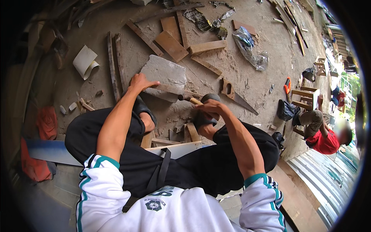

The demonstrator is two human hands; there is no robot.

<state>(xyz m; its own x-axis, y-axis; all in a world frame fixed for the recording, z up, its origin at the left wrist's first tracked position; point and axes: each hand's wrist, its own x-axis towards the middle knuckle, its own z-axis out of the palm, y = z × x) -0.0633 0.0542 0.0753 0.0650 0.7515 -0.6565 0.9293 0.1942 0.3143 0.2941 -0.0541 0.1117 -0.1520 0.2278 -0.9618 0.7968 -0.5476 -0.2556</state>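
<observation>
A pale, rough concrete block (164,73) lies on the dirt floor in front of my feet. Across its near edge runs a thin wooden strip (174,90). My left hand (142,82) grips the strip's left end against the block, thumb pointing right along it. In my right hand (210,107) is a hammer (194,101), held by its light wooden handle. Its dark head sits close to the strip's right part; whether they touch I cannot tell. Just right of my right foot lies a handsaw (239,97) with a wooden grip.
Loose boards (171,44) and a wood block (208,46) lie beyond the concrete. A clear plastic bag (251,50) is at the far right. Two long battens (114,65) lie left. A person in a red top (326,142) sits at right, near a wooden stool (305,96).
</observation>
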